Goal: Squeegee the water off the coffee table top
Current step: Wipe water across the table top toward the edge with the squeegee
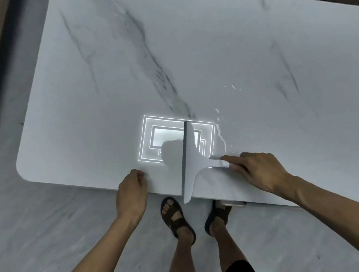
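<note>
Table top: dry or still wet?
Still wet: water glints in a streak and droplets on the coffee table top, just right of the squeegee, by the right hand.

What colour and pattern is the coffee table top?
The coffee table top is white marble-look with dark grey veins; the head view shows it best.

The counter [206, 48] is smooth, shiny white stone with grey streaks, the squeegee [191, 157] looks like matt white plastic, and the floor [47, 229] is smooth grey stone.
</note>
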{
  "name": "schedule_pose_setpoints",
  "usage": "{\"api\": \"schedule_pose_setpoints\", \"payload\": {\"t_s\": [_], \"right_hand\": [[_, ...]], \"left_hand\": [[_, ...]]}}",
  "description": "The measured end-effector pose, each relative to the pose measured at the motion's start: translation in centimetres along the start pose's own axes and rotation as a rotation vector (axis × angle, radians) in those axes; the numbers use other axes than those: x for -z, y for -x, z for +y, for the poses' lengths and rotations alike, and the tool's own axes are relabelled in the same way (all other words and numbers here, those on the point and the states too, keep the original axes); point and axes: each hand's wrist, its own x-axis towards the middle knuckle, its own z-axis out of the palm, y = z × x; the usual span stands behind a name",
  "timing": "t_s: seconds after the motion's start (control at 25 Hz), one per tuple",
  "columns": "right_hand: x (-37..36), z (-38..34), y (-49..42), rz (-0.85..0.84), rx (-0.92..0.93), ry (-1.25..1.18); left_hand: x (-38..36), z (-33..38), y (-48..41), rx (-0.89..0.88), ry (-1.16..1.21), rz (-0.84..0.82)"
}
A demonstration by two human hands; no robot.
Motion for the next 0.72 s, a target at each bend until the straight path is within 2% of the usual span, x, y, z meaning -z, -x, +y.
{"api": "schedule_pose_setpoints", "payload": {"t_s": [0.24,0.4,0.64,0.72], "right_hand": [[-0.5,5.3,5.0,0.003,-0.109,-0.002],[-1.4,7.4,6.1,0.018,-0.084,-0.018],[-1.7,11.6,6.0,0.005,0.024,0.013],[-1.2,13.7,6.5,0.000,0.051,0.033]], "left_hand": [[-5.9,5.0,2.1,-0.194,-0.154,-0.210],[-10.2,7.0,3.6,-0.296,-0.337,-0.236],[-14.7,8.8,6.4,-0.258,-0.424,-0.215],[-15.5,9.7,7.3,-0.194,-0.372,-0.230]]}}
